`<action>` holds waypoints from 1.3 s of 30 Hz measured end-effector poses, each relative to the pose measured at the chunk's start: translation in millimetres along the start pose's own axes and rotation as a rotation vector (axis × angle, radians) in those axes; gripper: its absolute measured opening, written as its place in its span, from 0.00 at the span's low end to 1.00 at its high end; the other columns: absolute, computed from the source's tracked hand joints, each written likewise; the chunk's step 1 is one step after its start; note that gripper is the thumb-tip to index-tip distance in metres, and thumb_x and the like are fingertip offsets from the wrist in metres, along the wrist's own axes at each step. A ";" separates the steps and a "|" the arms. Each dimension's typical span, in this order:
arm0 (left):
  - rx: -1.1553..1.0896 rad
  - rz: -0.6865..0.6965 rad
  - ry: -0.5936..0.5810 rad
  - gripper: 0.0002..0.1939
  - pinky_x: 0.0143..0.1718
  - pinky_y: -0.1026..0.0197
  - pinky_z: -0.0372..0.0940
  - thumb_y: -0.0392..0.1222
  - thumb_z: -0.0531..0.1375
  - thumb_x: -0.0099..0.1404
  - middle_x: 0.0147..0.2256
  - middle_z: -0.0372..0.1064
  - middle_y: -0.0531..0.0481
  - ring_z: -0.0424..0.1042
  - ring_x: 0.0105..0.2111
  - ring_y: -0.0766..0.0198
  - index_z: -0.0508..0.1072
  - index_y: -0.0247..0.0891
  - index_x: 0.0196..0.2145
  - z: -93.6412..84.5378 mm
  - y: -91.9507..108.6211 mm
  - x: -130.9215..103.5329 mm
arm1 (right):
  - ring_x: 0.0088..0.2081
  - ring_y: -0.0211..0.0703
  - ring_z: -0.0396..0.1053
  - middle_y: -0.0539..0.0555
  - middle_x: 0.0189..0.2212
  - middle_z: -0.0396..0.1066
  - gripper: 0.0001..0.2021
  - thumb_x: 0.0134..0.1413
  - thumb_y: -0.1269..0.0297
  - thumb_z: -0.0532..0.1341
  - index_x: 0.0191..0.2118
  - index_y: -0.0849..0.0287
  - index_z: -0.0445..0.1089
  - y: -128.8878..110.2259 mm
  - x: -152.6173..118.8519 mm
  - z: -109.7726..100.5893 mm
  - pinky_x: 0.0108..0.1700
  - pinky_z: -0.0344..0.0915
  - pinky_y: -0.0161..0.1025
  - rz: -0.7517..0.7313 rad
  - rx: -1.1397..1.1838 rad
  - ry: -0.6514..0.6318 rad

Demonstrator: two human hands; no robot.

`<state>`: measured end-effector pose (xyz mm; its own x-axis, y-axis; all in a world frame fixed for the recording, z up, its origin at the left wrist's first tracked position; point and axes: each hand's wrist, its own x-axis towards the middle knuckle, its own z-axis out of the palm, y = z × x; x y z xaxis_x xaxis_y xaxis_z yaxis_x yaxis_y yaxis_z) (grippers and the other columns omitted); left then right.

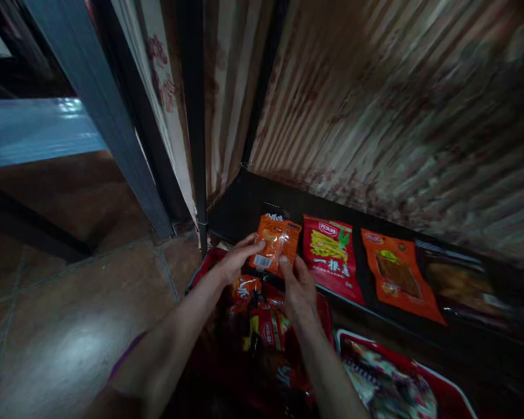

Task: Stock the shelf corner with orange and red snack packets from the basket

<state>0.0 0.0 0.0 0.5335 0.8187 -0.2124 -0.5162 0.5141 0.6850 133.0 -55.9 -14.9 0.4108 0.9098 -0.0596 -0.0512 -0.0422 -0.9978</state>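
Shelf beneath (seemingly), an orange packet is clasped between both hands.

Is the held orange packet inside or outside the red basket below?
Outside: the left hand and the right hand hold the orange packet over the black shelf, beyond the red basket.

Left hand and right hand: holding orange packet
Black shelf: red packet
Red basket: glossy snack packets
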 end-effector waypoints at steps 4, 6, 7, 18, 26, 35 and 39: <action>-0.030 -0.029 -0.065 0.29 0.47 0.58 0.64 0.44 0.67 0.54 0.46 0.74 0.47 0.73 0.45 0.56 0.68 0.40 0.53 0.5 -5.6 -5.6 | 0.53 0.51 0.66 0.59 0.54 0.68 0.29 0.49 0.49 0.62 0.55 0.59 0.64 5.3 -0.3 -2.8 0.56 0.60 0.50 -0.070 -0.056 0.061; -0.042 -0.024 -0.083 0.31 0.51 0.57 0.62 0.44 0.68 0.53 0.47 0.73 0.46 0.71 0.48 0.55 0.67 0.40 0.54 2.2 -6.2 -9.2 | 0.57 0.52 0.62 0.61 0.57 0.64 0.32 0.49 0.49 0.62 0.58 0.58 0.60 7.9 -1.3 -3.2 0.58 0.58 0.52 -0.118 -0.114 0.123; -0.044 -0.015 -0.086 0.32 0.52 0.56 0.61 0.44 0.68 0.52 0.48 0.73 0.46 0.70 0.50 0.54 0.67 0.41 0.55 3.2 -5.9 -11.0 | 0.58 0.53 0.61 0.61 0.58 0.63 0.33 0.49 0.49 0.62 0.59 0.58 0.58 8.6 -2.1 -3.0 0.58 0.57 0.52 -0.145 -0.149 0.151; 0.013 0.155 -0.133 0.31 0.62 0.54 0.51 0.45 0.61 0.61 0.61 0.58 0.52 0.53 0.63 0.55 0.59 0.47 0.61 4.8 -3.2 -10.1 | 0.56 0.52 0.60 0.63 0.54 0.65 0.23 0.60 0.51 0.51 0.54 0.60 0.64 -4.0 -16.5 2.5 0.58 0.56 0.56 -0.477 -0.608 0.091; 0.075 0.122 -0.206 0.36 0.65 0.52 0.44 0.53 0.58 0.62 0.65 0.48 0.55 0.46 0.65 0.56 0.51 0.51 0.64 3.8 -9.5 -8.0 | 0.66 0.56 0.45 0.64 0.67 0.45 0.48 0.47 0.44 0.61 0.67 0.61 0.41 7.7 -16.9 8.3 0.63 0.48 0.57 -0.264 -0.533 -0.084; 0.283 0.190 -0.188 0.23 0.64 0.54 0.44 0.52 0.54 0.66 0.64 0.52 0.55 0.46 0.65 0.57 0.65 0.49 0.58 0.6 -0.5 -16.4 | 0.57 0.53 0.62 0.59 0.56 0.64 0.35 0.48 0.53 0.64 0.61 0.57 0.56 -4.2 -14.0 4.8 0.59 0.57 0.52 -0.255 -0.281 -0.014; 0.283 0.222 -0.099 0.22 0.56 0.52 0.57 0.50 0.57 0.64 0.61 0.59 0.48 0.57 0.60 0.51 0.69 0.46 0.55 -2.8 2.3 -13.5 | 0.52 0.51 0.67 0.56 0.51 0.71 0.31 0.45 0.54 0.66 0.57 0.55 0.62 -3.6 -13.0 3.8 0.56 0.61 0.50 -0.120 0.007 0.032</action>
<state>-10.3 -9.2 2.5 0.4987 0.8665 0.0224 -0.4287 0.2241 0.8752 124.4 -66.0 -10.4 0.4435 0.8943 0.0594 -0.0063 0.0694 -0.9976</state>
